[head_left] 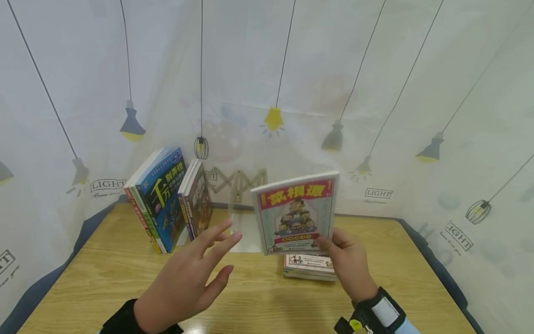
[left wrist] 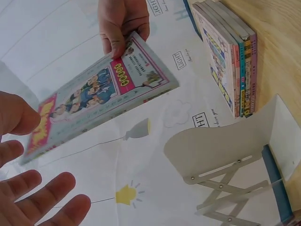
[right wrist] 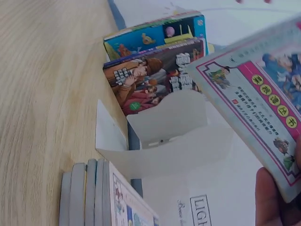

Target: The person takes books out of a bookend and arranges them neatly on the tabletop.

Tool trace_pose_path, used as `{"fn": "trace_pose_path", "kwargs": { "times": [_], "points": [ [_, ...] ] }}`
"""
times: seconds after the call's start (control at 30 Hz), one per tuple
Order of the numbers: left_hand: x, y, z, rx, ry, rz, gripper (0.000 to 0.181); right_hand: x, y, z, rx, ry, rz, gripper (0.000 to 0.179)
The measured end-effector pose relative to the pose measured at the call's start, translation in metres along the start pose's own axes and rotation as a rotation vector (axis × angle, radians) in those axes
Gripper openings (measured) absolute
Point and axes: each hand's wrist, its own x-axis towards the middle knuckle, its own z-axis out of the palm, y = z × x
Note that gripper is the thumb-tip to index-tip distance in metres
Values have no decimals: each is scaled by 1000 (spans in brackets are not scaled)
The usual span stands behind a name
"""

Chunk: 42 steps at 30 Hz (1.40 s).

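Observation:
My right hand (head_left: pixel 350 264) grips a thin comic book (head_left: pixel 296 213) by its lower right corner, thumb over the front cover. The book has a pale cover with a red band and yellow title, and is held up above the table. My left hand (head_left: pixel 187 273) is to its left with fingers spread, holding nothing; a gap separates it from the book in the head view. Behind the left fingertips stands a white folding bookend (left wrist: pixel 225 146) with crisscross bars. Below the raised book lies a stack of similar books (head_left: pixel 310 266).
Tall books (head_left: pixel 167 199) lean upright at the back left of the wooden table (head_left: pixel 250 297). Beside them, thinner brown-covered books (head_left: pixel 196 199) stand against the bookend's left part. A pale curtain (head_left: pixel 375 83) printed with lamps hangs behind the table.

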Motion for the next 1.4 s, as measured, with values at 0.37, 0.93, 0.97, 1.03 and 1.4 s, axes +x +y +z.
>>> {"fn": "trace_pose_path", "kwargs": {
  "times": [0.37,0.93,0.97,1.03,1.4],
  "points": [
    [-7,-8,6,-5,-43,-53,50,9,23,-21,107,129,196,47],
    [-17,-11,16,-9,-141,-142,73,18,59,-42,-133,37,575,49],
    [-17,-11,16,-9,-143,-144,73,18,61,-43,-151,30,575,50],
    [-17,-10,16,-7,-146,-148,72,20,63,-43,-180,24,568,49],
    [-20,-9,14,-11,-157,-170,73,18,54,-41,-351,-45,524,63]
  ]
}}
